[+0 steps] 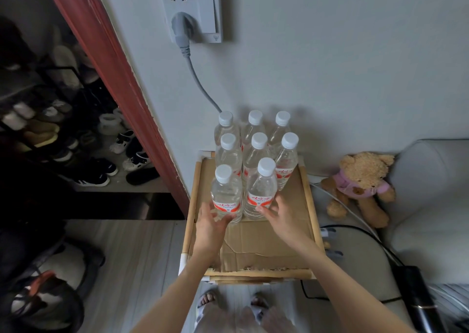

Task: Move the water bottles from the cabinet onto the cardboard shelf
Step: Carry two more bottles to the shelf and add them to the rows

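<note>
Already eight water bottles [256, 155] are standing upright on the cardboard shelf [279, 231], packed toward its back against the wall: three in the rear row, three in the middle and two in front, so the front row is looking one short on its right side. Both hands are hovering at the two front bottles with fingers spread and loose; the left hand [210, 227] is lying against the base of the front-left bottle [225, 195] and the right hand [275, 214] is touching the base of the front-right bottle [261, 190], and neither is wrapping around its bottle, which reads as either just setting them down or nudging them into line. How many bottles are waiting in the cabinet I cannot tell, since no cabinet is showing here. The nearer half of the shelf is lying bare, creased corrugated board with a torn front edge inside a frame of rolled-paper tubes. Around it, a grey plug and cable [187, 60] are hanging from a wall socket, a teddy bear [360, 185] is sitting by a pale sofa [431, 195], and shoes [101, 165] are filling a rack beyond a red door frame [121, 78]
</note>
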